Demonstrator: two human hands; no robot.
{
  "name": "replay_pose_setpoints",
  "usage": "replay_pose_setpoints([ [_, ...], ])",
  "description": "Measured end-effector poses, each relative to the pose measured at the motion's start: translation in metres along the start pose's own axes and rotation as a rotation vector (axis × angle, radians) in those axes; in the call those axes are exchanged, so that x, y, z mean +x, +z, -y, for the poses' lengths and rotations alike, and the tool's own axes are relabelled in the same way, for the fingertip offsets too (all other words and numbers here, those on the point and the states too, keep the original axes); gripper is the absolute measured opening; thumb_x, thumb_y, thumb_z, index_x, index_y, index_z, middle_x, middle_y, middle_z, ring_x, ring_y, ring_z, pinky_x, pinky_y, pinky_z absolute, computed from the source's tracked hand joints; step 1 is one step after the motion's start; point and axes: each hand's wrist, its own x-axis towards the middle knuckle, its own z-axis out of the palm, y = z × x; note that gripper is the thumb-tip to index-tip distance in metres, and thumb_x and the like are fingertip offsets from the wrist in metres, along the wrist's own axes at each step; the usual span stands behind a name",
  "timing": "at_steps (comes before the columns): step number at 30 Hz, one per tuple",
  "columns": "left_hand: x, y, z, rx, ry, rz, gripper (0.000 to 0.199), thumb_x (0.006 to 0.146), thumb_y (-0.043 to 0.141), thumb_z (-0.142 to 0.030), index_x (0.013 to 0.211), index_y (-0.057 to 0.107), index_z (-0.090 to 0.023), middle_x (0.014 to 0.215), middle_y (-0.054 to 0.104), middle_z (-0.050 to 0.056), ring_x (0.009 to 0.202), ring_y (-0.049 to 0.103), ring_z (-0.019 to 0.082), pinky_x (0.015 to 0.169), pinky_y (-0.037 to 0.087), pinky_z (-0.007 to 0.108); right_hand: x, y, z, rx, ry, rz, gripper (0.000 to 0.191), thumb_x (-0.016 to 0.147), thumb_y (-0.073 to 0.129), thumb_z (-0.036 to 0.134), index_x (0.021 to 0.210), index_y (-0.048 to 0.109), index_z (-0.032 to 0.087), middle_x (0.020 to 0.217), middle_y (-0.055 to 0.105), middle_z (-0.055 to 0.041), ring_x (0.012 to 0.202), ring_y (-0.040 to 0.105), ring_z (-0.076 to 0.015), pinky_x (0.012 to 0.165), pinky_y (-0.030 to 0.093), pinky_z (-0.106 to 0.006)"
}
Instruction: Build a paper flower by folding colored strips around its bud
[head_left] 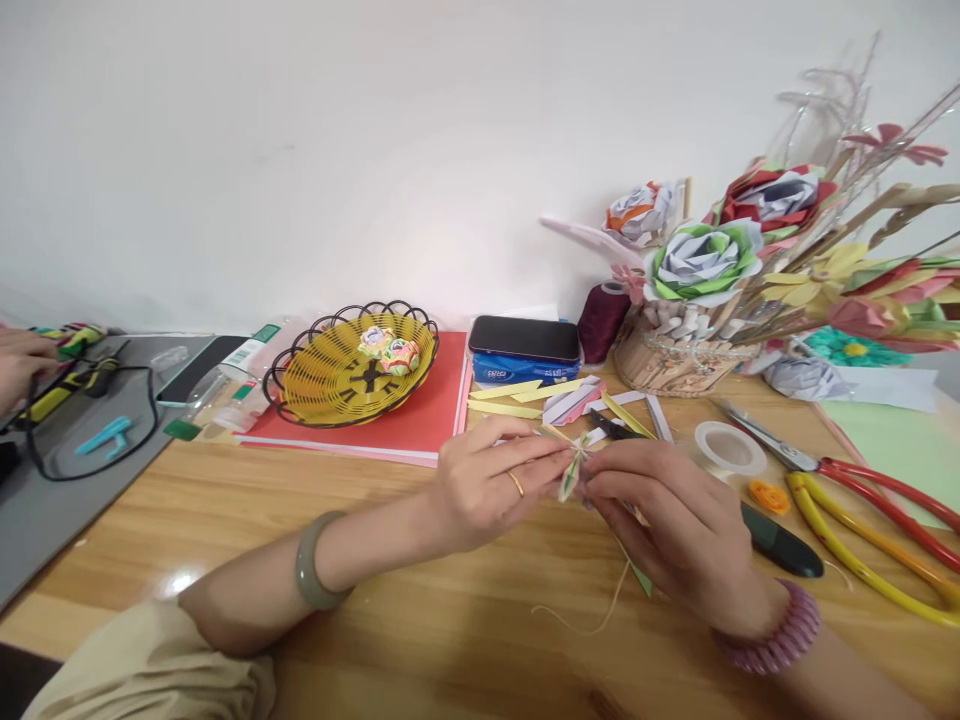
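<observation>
Loose beige sleeve cloth (pixel 150 665) bunches nearest, at the left elbow, and beyond it the forearm wears a grey-green bangle (pixel 321 562). Over the wooden table (pixel 360 620), the left hand (pixel 487 475), with a gold ring, pinches one side of a small folded paper piece, white with green stripes (pixel 571 478). On the right wrist sits a purple beaded bracelet (pixel 776 632); the right hand (pixel 667 515) grips the piece's other side with bent fingers, so both grips are narrow. Its visible petal has its long axis nearly upright, the tip pointing down and slightly left, the folds gathering at the upper end.

Pale thread (pixel 600 625) curls on the wood below. Yellow paper strips (pixel 506 408) lie just behind the hands, near a black phone (pixel 525 338) resting on a blue packet (pixel 510 370). Large scissors with red and yellow handles (pixel 807 463) lie open to the right. Further back, a yellow woven basket with a black looped rim (pixel 322 380) stands on red sheets (pixel 450 390), against a plain white wall (pixel 300 150). At the far left, another person's hand (pixel 22 365) is over a grey mat (pixel 112 500).
</observation>
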Motion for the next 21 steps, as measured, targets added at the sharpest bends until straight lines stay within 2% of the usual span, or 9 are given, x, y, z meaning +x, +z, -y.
replay_pose_setpoints([
  [3, 0.0011, -0.0003, -0.0004, 0.000, 0.008, -0.003, 0.014, 0.072, 0.064, -0.013, 0.086, 0.063, -0.010, 0.082, 0.071, 0.007, 0.078, 0.059, 0.014, 0.066, 0.056, 0.027, -0.0003, 0.0005, -0.0017, -0.020, -0.038, 0.046, 0.017, 0.080, 0.049, 0.004, 0.085, 0.054, 0.019, 0.079, 0.064, -0.0054, 0.078, 0.059, -0.0183, 0.068, 0.050, -0.033],
  [10, 0.0051, -0.0016, -0.0008, 0.009, 0.042, -0.012, 0.012, 0.073, 0.063, -0.013, 0.084, 0.063, -0.009, 0.080, 0.071, 0.007, 0.076, 0.061, 0.014, 0.066, 0.056, 0.026, 0.0019, 0.0021, 0.0004, 0.067, 0.070, -0.030, 0.016, 0.078, 0.058, 0.007, 0.090, 0.054, 0.017, 0.078, 0.062, -0.0063, 0.073, 0.059, -0.0171, 0.064, 0.050, -0.031],
  [21, 0.0038, -0.0004, -0.0006, 0.034, 0.068, -0.025, 0.011, 0.073, 0.062, -0.011, 0.084, 0.063, -0.010, 0.080, 0.071, 0.005, 0.078, 0.061, 0.013, 0.066, 0.057, 0.025, 0.0044, 0.0004, 0.0014, 0.063, 0.044, -0.001, 0.018, 0.077, 0.058, 0.005, 0.089, 0.054, 0.017, 0.078, 0.061, -0.0073, 0.073, 0.058, -0.0177, 0.063, 0.050, -0.031],
])
